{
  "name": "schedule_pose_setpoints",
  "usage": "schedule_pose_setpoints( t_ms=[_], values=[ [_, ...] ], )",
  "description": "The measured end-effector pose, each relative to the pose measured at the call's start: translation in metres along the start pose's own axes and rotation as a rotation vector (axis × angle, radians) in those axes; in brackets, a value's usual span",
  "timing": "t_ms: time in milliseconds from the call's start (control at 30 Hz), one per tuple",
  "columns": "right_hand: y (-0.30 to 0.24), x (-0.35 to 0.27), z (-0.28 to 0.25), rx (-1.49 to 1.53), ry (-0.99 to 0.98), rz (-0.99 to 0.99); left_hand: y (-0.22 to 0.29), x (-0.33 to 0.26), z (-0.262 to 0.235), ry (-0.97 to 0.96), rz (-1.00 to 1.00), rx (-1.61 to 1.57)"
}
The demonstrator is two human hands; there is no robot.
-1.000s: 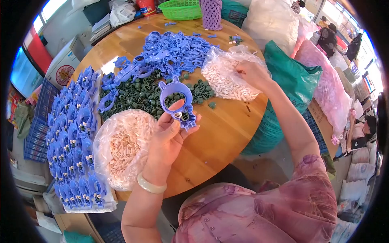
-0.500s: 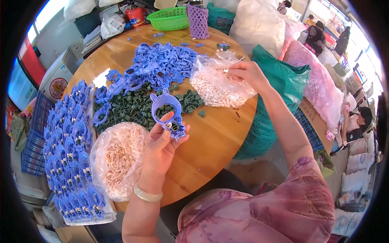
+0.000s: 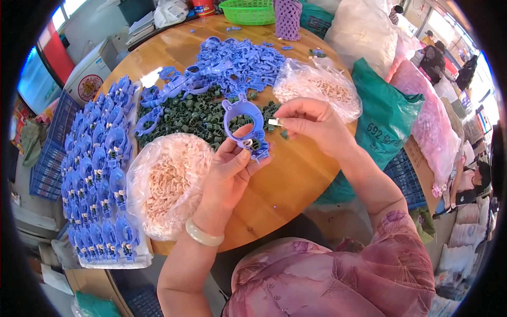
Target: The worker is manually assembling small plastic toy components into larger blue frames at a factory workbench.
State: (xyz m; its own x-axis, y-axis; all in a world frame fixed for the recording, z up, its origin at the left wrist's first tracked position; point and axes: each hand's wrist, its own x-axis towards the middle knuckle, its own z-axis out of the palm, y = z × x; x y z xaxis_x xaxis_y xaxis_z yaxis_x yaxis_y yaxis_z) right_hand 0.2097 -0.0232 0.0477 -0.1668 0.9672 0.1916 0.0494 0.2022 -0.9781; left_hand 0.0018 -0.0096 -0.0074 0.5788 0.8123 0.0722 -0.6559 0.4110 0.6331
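In my left hand (image 3: pixel 229 171) is a blue plastic ring-shaped part (image 3: pixel 228 117) with two small ears on top and dark green and whitish pieces in its lower end. Thumb and fingers grip it by that end, ring upward. My right hand (image 3: pixel 319 127) pinches a small white plastic piece (image 3: pixel 274 122) between thumb and forefinger, just right of the ring part and apart from it. Behind the hands lies a heap of dark green parts (image 3: pixel 179 119). Left of my left wrist sits an open clear bag of pale pieces (image 3: pixel 171 187); a second clear bag of pale pieces (image 3: pixel 330 91) lies beyond my right hand.
A heap of loose blue parts (image 3: pixel 240 66) covers the table's far middle. At the left edge stands a white tray (image 3: pixel 140 261) with rows of blue ring parts (image 3: pixel 100 171). A green basket (image 3: pixel 245 15) and purple mesh holder (image 3: pixel 288 21) stand behind; a teal sack (image 3: pixel 383 103) is right.
My right hand has left the far-right bag and come toward the ring part, holding a white piece. My left hand keeps its grip on the ring part. The whole view has shifted a little.
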Motion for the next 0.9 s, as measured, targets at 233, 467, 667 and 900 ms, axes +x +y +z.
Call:
schedule_pose_setpoints(
  t_ms=[233, 467, 667, 900],
  values=[
    [0.011, 0.003, 0.025, -0.065, -0.037, -0.074, 0.002, 0.000, -0.002, 0.012, 0.008, -0.028],
    [0.021, 0.003, 0.031, -0.398, 0.077, -0.513, 0.001, 0.001, -0.002, 0.029, 0.012, -0.029],
    [0.020, -0.001, 0.036, -0.426, 0.185, -0.480, 0.000, 0.001, -0.002, 0.030, 0.029, -0.022],
    [0.023, -0.004, 0.041, -0.452, 0.292, -0.478, -0.002, 0.000, 0.002, 0.008, 0.085, 0.022]
  ],
)
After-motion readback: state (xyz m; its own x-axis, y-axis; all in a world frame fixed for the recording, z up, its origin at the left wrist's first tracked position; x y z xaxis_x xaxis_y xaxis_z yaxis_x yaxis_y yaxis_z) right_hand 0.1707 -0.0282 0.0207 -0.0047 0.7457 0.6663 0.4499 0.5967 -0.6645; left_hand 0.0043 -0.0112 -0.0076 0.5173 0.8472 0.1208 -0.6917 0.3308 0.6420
